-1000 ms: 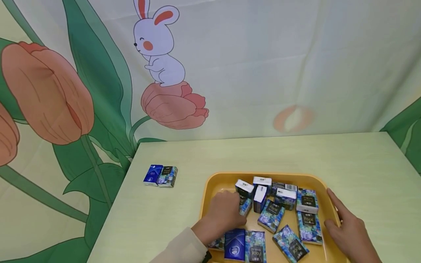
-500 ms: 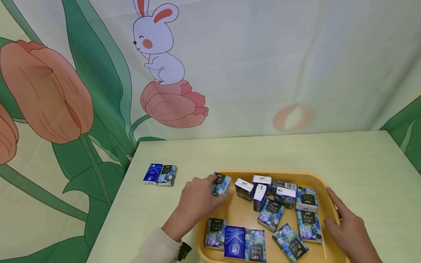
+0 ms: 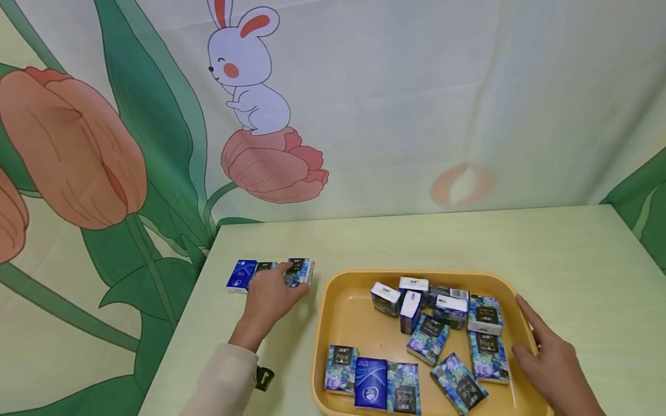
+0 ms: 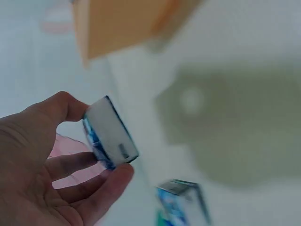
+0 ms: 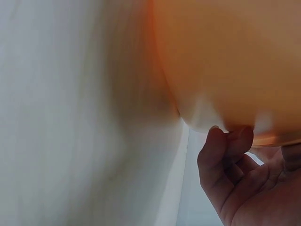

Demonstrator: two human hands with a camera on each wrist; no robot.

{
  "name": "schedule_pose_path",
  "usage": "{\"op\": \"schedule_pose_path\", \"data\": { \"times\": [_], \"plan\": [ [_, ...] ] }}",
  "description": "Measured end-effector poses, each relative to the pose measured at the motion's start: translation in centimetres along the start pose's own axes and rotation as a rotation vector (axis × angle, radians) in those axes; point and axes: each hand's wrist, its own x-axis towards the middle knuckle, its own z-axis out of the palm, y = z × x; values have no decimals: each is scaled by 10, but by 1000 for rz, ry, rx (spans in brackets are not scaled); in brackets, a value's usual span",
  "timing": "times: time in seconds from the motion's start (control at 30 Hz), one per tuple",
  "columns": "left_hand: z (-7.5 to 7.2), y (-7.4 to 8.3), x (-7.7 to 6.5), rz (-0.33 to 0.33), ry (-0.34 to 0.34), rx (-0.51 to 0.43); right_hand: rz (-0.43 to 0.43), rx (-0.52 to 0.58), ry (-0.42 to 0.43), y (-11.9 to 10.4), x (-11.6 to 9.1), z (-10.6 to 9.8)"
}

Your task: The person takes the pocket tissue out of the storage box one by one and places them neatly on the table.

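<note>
My left hand [image 3: 270,303] pinches a floral-printed pocket tissue pack [image 3: 298,278] over the table, left of the yellow tray [image 3: 351,332]. In the left wrist view, thumb and fingers hold this tissue pack [image 4: 110,134] by its sides, its white end showing. A plain blue tissue pack [image 3: 241,275] lies at the table's left. Beside it, a second floral pack [image 3: 266,266] is partly hidden by my left hand. At the tray's right side, my right hand [image 3: 554,370] grips the rim; the right wrist view shows its curled fingers [image 5: 214,155] against the outer wall.
Several tissue packs stand on edge at the tray's back, among them a dark blue one [image 3: 410,312]. More lie flat in it, including a blue pack [image 3: 371,382] at the front. A printed curtain [image 3: 385,115] hangs behind the table [image 3: 583,271].
My left hand has lifted a floral tissue pack out of the tray and carried it left toward the two packs on the table. My right hand stays on the tray.
</note>
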Motion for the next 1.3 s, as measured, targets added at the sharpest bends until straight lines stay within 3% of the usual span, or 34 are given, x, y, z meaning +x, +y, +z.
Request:
{"op": "schedule_pose_path", "data": {
  "times": [0.27,0.77,0.87,1.0,1.3],
  "plan": [
    [23,-33,10,-38,49,18,31,-12,2,-1,0,3],
    [40,-59,19,-110,63,147,43,-4,-11,-1,-2,4],
    [36,-55,19,-95,76,151,28,-11,-5,-1,-2,4],
    [24,-38,13,-49,86,145,17,-12,2,0,-2,2],
    [2,1,-15,33,104,86,26,-20,16,-1,-1,1]
  ]
}}
